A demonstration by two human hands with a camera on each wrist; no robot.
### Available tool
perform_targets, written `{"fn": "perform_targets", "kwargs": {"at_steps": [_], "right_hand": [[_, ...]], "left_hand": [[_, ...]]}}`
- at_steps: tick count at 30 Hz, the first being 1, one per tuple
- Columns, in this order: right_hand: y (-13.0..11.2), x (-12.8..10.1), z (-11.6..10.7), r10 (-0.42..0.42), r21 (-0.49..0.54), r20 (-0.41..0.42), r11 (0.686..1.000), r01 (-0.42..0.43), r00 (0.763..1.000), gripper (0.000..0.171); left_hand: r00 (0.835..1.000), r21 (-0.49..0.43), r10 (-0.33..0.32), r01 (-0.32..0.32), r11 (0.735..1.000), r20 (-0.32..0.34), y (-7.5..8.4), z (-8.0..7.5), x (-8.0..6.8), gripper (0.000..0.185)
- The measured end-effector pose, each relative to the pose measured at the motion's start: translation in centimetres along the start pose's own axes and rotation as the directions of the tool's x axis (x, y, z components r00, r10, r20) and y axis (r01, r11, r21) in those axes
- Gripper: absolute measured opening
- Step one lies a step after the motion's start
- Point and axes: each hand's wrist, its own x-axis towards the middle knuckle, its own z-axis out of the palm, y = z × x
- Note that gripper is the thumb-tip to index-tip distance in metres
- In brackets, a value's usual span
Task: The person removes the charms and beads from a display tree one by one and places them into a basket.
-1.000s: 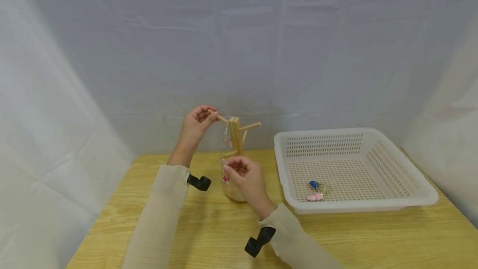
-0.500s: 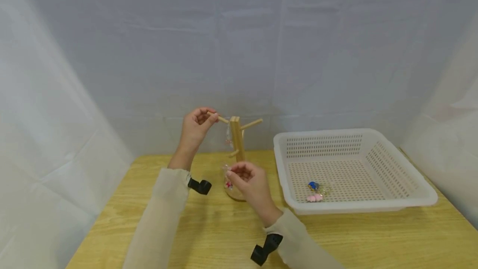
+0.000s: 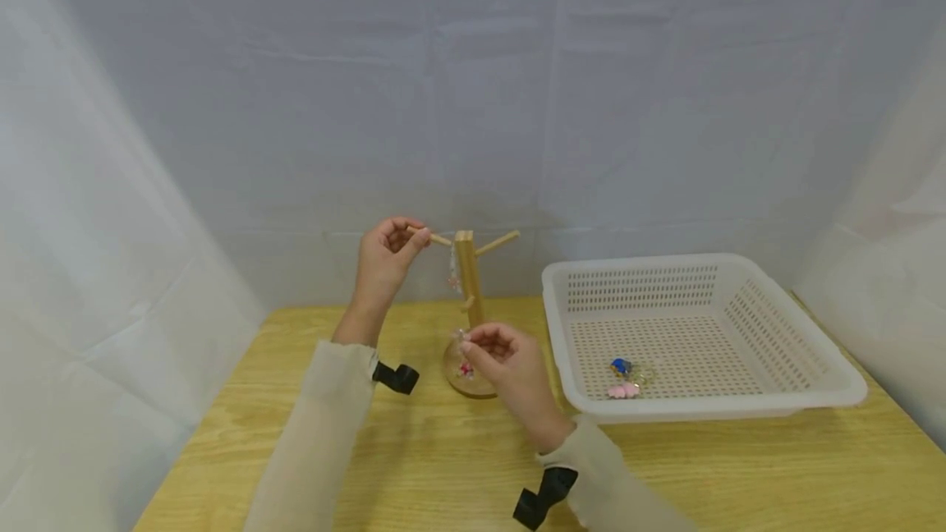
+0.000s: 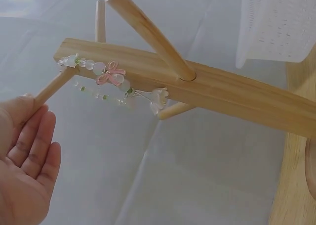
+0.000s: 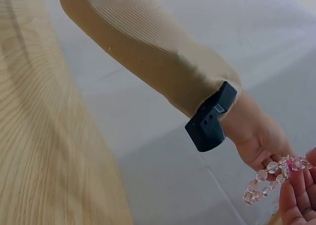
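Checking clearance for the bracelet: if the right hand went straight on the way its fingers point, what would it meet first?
Probably the wooden stand: the right hand, pinching a bead bracelet, points up-left at the post's lower part, just above the base. Depth is unclear.

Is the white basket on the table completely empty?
No, the white basket holds a blue charm and a pink charm.

My left hand (image 3: 383, 257) pinches a peg of the stand (image 3: 467, 277), pale wood, smooth and matt. The bracelet (image 4: 106, 79) hanging there is glossy clear and pink beads. My right hand (image 3: 510, 368) holds another bracelet (image 5: 269, 178) of shiny, glassy beads. The basket (image 3: 798, 351) is white perforated plastic with a slight sheen. The table (image 3: 443, 466) is matt, grained wood. My sleeves (image 5: 148, 62) are ribbed beige cloth.
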Motion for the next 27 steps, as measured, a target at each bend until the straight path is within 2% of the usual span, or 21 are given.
{"fn": "perform_targets", "kwargs": {"at_steps": [3, 8, 16, 21, 27], "right_hand": [[0.0, -0.1, -0.5, 0.019, 0.009, -0.010, 1.000, -0.019, 1.000, 0.013], [0.2, -0.1, -1.4, -0.002, 0.004, -0.034, 1.000, 0.003, 0.999, 0.012], [0.0, -0.3, -3.0, -0.045, -0.065, -0.050, 0.997, 0.042, 0.998, 0.011], [-0.1, -0.5, -4.2, -0.047, -0.085, -0.041, 0.995, 0.044, 0.998, 0.011], [-0.2, -0.8, -5.7, -0.064, -0.111, -0.050, 0.992, 0.058, 0.997, 0.013]], "left_hand": [[1.000, 0.020, 0.001, 0.000, 1.000, -0.016, 0.0, 0.0, -0.2, 0.018], [0.999, 0.033, 0.026, -0.025, 0.999, -0.033, 0.0, 0.1, -0.6, 0.020], [0.998, 0.048, 0.040, -0.037, 0.998, -0.058, 0.1, 0.2, -1.4, 0.023], [0.996, 0.070, 0.027, -0.022, 0.997, -0.080, 1.4, 0.4, -2.4, 0.020], [0.988, 0.102, 0.079, -0.066, 0.993, -0.130, 3.3, 1.0, -3.7, 0.018]]}}
